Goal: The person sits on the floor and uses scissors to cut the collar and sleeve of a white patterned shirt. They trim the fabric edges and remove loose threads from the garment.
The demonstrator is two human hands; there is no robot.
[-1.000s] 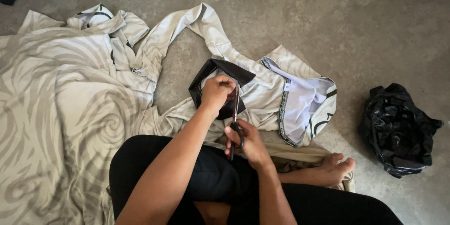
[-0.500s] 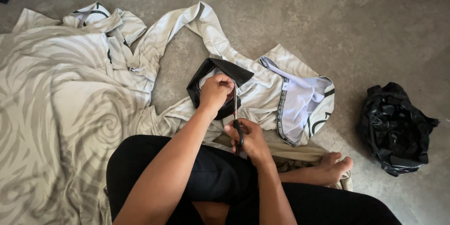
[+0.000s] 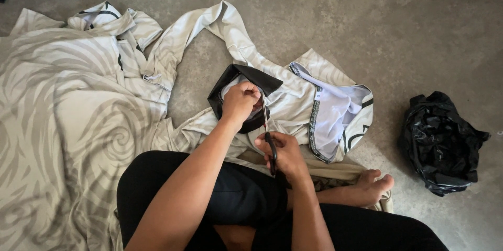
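Grey concrete floor point(image 3: 367, 15) runs under the whole work area, mottled and bare at the top of the view. I sit on it cross-legged in black trousers point(image 3: 230, 198), one bare foot point(image 3: 374, 185) out to my right.

Pale swirl-patterned fabric point(image 3: 63, 115) covers the floor to my left and trails forward into a garment point(image 3: 325, 99) with black trim and a lighter lining showing at its opening. A crumpled black plastic bag point(image 3: 443, 143) lies well apart on the right.

My left hand point(image 3: 240, 102) is closed in a fist around a small black fabric piece point(image 3: 246, 75), fingers clamped on it and on the pale cloth bunched beneath. My right hand point(image 3: 283, 154) sits just below it, fingers closed through the dark handles of a pair of scissors point(image 3: 268, 136). The thin blades point up toward my left fist. I cannot tell from this view whether the blades stand apart or together, nor exactly what lies between them.

Findings on method, as judgement:
- Cloth should be held taut between the fist and the blades; slack material folds and the cut wanders.
- My left fingers sit close to the blade tips. I judge it wise to keep the knuckles above the cutting line.
- Short snips near the pivot give better control than long strokes at the tips.
- Only the intended layer belongs between the blades; the pale lining underneath looks easy to catch.
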